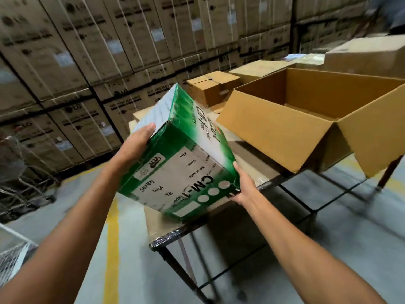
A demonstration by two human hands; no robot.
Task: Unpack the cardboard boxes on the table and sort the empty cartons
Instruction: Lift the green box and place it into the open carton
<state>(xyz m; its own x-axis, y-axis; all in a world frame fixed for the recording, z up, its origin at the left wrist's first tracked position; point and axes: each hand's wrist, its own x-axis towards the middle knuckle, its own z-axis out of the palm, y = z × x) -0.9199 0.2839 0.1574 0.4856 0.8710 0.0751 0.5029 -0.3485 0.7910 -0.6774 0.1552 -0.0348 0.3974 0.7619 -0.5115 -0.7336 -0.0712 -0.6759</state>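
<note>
A green and white carton (182,159) printed "CM-1" is held tilted above the near corner of the table (166,227). My left hand (138,141) grips its upper left edge, fingers over the top. My right hand (243,185) holds its lower right corner, thumb against the side. A big brown cardboard box (285,128) stands open on the table to the right, flaps spread. Farther back, a small brown box (213,86) sits shut.
More brown cartons (368,53) lie at the back right of the table. A wall of stacked appliance boxes (87,62) fills the left and back. A wire cart (19,172) stands at left, a mesh basket (13,253) at lower left. Yellow floor line (112,238) below.
</note>
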